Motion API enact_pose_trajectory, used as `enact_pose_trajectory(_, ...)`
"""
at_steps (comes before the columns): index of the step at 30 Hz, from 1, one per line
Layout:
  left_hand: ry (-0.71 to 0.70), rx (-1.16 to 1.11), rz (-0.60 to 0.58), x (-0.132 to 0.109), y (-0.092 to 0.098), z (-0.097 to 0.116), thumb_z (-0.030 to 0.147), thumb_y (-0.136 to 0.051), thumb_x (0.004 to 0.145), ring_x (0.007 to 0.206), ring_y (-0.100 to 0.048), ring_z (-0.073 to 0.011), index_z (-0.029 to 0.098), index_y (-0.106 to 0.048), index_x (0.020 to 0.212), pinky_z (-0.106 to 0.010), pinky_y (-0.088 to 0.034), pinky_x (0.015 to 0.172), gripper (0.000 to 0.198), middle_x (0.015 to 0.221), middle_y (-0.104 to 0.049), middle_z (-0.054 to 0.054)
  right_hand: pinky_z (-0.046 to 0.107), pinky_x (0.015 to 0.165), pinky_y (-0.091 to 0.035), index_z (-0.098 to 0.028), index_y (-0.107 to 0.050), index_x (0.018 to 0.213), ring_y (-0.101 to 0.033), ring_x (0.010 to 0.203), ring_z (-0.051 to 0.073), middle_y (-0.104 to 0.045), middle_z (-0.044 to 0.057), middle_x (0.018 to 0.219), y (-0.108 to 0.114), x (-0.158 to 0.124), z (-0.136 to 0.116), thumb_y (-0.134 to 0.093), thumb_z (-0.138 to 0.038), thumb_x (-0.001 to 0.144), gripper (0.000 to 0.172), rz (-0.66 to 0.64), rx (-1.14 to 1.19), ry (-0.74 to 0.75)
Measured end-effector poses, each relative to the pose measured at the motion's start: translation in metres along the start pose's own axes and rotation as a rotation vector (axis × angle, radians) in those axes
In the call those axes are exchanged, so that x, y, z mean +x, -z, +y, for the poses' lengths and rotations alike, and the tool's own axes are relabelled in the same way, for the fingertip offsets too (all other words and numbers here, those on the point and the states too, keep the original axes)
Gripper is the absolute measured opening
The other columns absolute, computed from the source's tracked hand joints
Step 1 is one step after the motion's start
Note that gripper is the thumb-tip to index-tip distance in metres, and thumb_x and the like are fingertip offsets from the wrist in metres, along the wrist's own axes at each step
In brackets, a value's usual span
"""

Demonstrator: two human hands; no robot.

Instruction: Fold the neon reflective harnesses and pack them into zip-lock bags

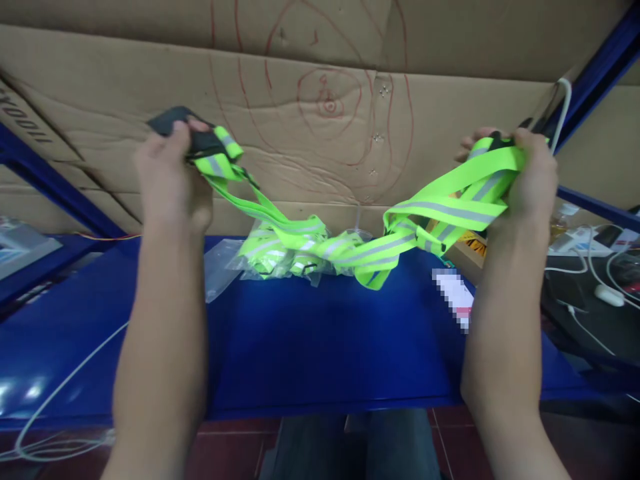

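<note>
Between my raised hands hangs a reflective harness (450,208) of neon-green straps with silver stripes, sagging in the middle. My left hand (173,160) is closed on its black end piece, where the green straps join. On the other side, my right hand (530,163) grips a bunched part of the straps near some black fittings. The low middle of the straps passes in front of clear plastic bags (267,250) with more green striped material inside. Whether the straps touch the bags I cannot tell.
A blue table (340,340) lies below, with a cardboard wall (320,153) behind it marked in red rings. At right are a card-like item (453,297), an open cardboard box (465,257) and white cables (590,267). Another white cable (75,373) crosses the left side.
</note>
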State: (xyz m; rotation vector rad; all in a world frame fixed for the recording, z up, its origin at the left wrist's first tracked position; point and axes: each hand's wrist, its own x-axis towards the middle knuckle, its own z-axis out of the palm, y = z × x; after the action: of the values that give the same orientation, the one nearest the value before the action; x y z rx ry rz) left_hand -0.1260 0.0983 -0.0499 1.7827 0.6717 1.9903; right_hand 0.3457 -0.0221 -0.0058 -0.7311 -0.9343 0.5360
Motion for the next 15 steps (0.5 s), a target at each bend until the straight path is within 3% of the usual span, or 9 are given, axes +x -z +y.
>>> enact_pose_trajectory(2,0.081,0.029,0.026,0.01,0.04,-0.013,0.086,-0.075,0.073,0.107,-0.058,-0.0174,0.021,-0.042,0.094,-0.041,-0.056,0.095,0.076,0.098,-0.058,0.006,0.037,0.077,-0.059,-0.017,-0.071,0.067,-0.077,0.08,0.017,-0.079,0.014,0.09,0.028,0.017,-0.01,-0.027,-0.013,0.104,0.058,0.153,0.022,0.012)
enact_pose_trajectory(4,0.138,0.029,0.169,0.014,0.077,-0.021,0.092,-0.08,0.046,0.113,-0.055,-0.0219,0.02,-0.033,0.086,-0.045,-0.054,0.097,0.095,0.095,-0.056,0.006,0.037,0.079,-0.058,-0.019,-0.072,0.064,-0.081,0.095,0.016,-0.082,0.013,0.095,0.062,0.029,-0.021,-0.019,-0.009,0.106,0.068,0.216,0.118,0.097)
enact_pose_trajectory(6,0.192,0.023,0.246,0.011,0.109,-0.024,0.091,-0.081,0.03,0.119,-0.052,-0.0261,0.018,-0.024,0.083,-0.047,-0.052,0.1,0.106,0.089,-0.055,0.004,0.036,0.079,-0.06,-0.016,-0.076,0.067,-0.081,0.107,0.016,-0.083,0.014,0.121,0.096,0.034,-0.03,-0.022,-0.007,0.107,0.068,0.214,0.268,0.087)
enact_pose_trajectory(9,0.252,0.08,0.316,-0.001,0.143,-0.027,0.09,-0.072,0.027,0.128,-0.05,-0.0318,0.018,-0.015,0.082,-0.048,-0.051,0.098,0.107,0.081,-0.055,0.001,0.029,0.075,-0.063,-0.013,-0.079,0.07,-0.081,0.11,0.015,-0.057,0.011,0.168,0.134,0.032,-0.039,-0.032,-0.014,0.111,0.063,0.316,0.434,0.058)
enact_pose_trajectory(12,0.244,0.069,0.393,-0.016,0.161,-0.031,0.085,-0.065,0.025,0.139,-0.046,-0.0327,0.019,-0.01,0.082,-0.044,-0.05,0.099,0.104,0.081,-0.06,0.0,0.027,0.082,-0.065,-0.012,-0.08,0.069,-0.08,0.114,0.016,-0.041,0.009,0.179,0.145,0.025,-0.042,-0.038,-0.019,0.112,0.06,0.326,0.473,0.114)
enact_pose_trajectory(15,0.278,-0.042,0.482,-0.028,0.167,-0.037,0.077,-0.069,0.016,0.145,-0.045,-0.0324,0.018,-0.004,0.084,-0.04,-0.049,0.099,0.112,0.082,-0.061,0.001,0.036,0.086,-0.067,-0.016,-0.078,0.069,-0.078,0.121,0.021,-0.059,0.01,0.165,0.132,0.019,-0.04,-0.043,-0.023,0.111,0.054,0.377,0.385,0.06)
